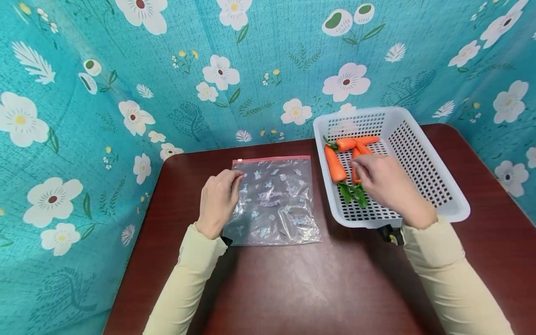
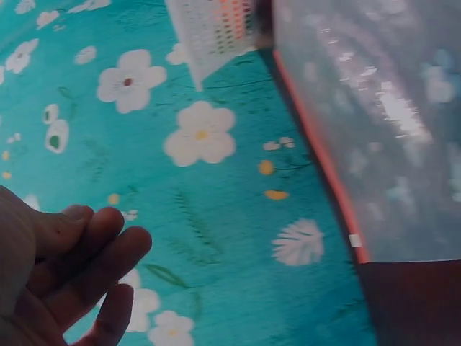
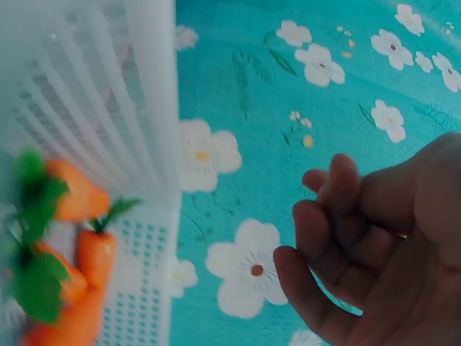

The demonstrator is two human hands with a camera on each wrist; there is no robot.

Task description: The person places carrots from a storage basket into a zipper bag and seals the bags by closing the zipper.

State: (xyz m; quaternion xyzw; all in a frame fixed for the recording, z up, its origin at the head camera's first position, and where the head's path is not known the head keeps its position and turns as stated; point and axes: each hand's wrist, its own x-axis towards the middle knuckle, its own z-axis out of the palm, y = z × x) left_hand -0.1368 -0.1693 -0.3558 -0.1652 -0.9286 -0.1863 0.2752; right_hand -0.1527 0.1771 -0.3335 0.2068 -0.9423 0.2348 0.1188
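Observation:
My left hand [image 1: 220, 197] hovers at the left edge of a clear zip bag [image 1: 272, 204] with a red zip strip along its far side. Its fingers are loosely bent, thumb near the fingertips, with nothing between them in the left wrist view. Above a white plastic basket [image 1: 435, 172] hangs my right hand [image 1: 387, 181], also loosely bent and holding nothing. Several orange carrots [image 1: 335, 164] with green leaves [image 1: 353, 194] lie in the basket's left part. In the head view the right hand partly covers them; the right wrist view shows it apart from them.
The bag and basket stand side by side on a dark red-brown table [image 1: 276, 288]. Behind and beside it hangs a teal flowered cloth [image 1: 259, 70]. The basket's raised walls surround the carrots.

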